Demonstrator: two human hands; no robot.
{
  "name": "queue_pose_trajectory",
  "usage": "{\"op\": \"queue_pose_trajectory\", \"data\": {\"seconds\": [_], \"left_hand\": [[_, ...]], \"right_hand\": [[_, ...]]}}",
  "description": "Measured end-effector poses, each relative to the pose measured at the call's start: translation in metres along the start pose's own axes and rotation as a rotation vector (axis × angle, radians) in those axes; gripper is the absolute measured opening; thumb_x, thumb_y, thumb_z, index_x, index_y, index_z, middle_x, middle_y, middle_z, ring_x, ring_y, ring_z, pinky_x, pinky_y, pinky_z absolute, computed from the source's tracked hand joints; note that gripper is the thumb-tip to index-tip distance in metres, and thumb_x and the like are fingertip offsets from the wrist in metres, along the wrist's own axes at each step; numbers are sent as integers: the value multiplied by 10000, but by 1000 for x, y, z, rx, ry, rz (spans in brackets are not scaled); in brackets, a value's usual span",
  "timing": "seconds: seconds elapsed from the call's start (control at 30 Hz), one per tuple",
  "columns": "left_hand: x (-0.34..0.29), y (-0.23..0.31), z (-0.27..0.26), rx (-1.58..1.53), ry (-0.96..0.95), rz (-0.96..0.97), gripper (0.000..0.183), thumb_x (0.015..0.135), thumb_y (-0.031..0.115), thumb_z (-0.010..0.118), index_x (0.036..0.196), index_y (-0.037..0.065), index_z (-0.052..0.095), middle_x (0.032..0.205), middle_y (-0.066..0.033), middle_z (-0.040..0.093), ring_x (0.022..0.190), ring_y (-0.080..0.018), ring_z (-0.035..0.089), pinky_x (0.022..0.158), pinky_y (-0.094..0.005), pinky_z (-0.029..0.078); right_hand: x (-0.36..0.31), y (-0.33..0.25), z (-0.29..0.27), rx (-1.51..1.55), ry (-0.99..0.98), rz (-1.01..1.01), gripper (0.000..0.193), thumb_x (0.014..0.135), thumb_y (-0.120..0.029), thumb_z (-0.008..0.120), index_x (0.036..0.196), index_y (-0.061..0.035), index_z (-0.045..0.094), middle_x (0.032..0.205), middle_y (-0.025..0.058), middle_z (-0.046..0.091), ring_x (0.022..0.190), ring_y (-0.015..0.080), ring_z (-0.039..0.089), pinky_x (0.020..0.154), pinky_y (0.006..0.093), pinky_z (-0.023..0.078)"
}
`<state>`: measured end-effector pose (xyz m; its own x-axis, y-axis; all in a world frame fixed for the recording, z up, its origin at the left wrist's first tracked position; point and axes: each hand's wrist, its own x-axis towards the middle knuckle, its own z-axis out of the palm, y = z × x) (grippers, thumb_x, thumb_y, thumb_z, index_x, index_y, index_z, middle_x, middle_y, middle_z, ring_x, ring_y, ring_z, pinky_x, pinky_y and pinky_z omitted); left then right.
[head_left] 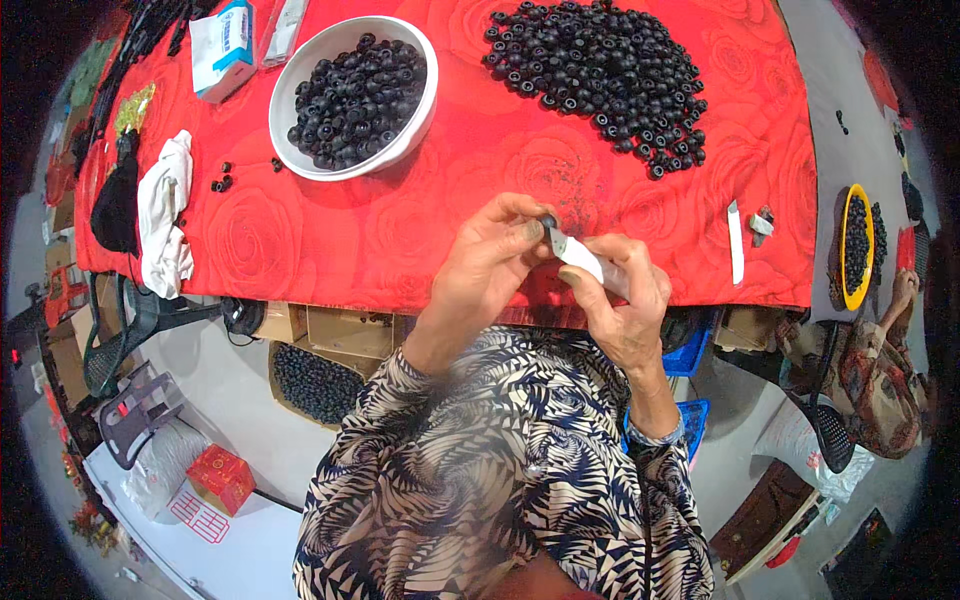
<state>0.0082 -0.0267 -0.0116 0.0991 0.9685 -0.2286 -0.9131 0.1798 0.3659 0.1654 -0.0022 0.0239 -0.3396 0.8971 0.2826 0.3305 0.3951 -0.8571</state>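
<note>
My left hand point(484, 258) pinches a small round black part point(547, 221) between thumb and fingertips, above the table's near edge. Wrapped round the white handle of a short-bladed knife point(582, 258) is my right hand point(630, 288). The knife's blade meets the black part; whether it cuts in cannot be made out. Beyond my hands, a large pile of similar black ring-shaped parts point(600, 75) lies on the red cloth point(450, 225). To its left stands a white bowl point(432, 115) holding many more of them. Dark crumbs point(570, 185) are scattered just past my hands.
A second white-handled blade point(736, 243) lies at right beside a small grey lump point(762, 225). At left are a white cloth point(167, 215), a black pouch-like item point(118, 195) and a white-blue box point(222, 50). Another person point(880, 385) sits at right near a yellow basin point(846, 245).
</note>
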Motion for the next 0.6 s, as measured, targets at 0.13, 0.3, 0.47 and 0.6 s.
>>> {"op": "queue_pose_trajectory", "data": {"seconds": [0.13, 0.3, 0.47, 0.6], "left_hand": [[0, 0, -2, 11, -11, 7, 150, 831, 6, 541, 979, 31, 557, 963, -79, 581, 817, -135, 545, 740, -255, 457], [0, -2, -4, 18, -13, 18, 153, 828, 6, 545, 978, 29, 560, 968, -84, 578, 823, -139, 537, 743, -260, 450], [0, 0, -4, 22, -34, 12, 152, 826, 10, 548, 976, 30, 561, 962, -87, 575, 818, -141, 532, 747, -262, 446], [0, 0, -4, 33, -29, 24, 152, 823, 11, 552, 974, 31, 561, 959, -87, 574, 807, -140, 531, 741, -259, 448]], "right_hand": [[2, 2, 2, 1, -19, -16, 265, 673, -53, 716, 866, 6, 545, 732, 121, 614, 604, 228, 623, 518, 300, 480], [3, 1, 3, -12, -5, -62, 266, 662, -61, 719, 862, -1, 554, 730, 113, 608, 620, 241, 619, 523, 317, 477], [3, 2, 3, -25, 3, -50, 266, 658, -65, 723, 855, -2, 557, 729, 113, 607, 613, 246, 616, 522, 319, 476], [3, 2, 3, -27, 8, -73, 267, 657, -68, 726, 854, -1, 558, 720, 113, 605, 613, 246, 616, 517, 320, 474]]}}
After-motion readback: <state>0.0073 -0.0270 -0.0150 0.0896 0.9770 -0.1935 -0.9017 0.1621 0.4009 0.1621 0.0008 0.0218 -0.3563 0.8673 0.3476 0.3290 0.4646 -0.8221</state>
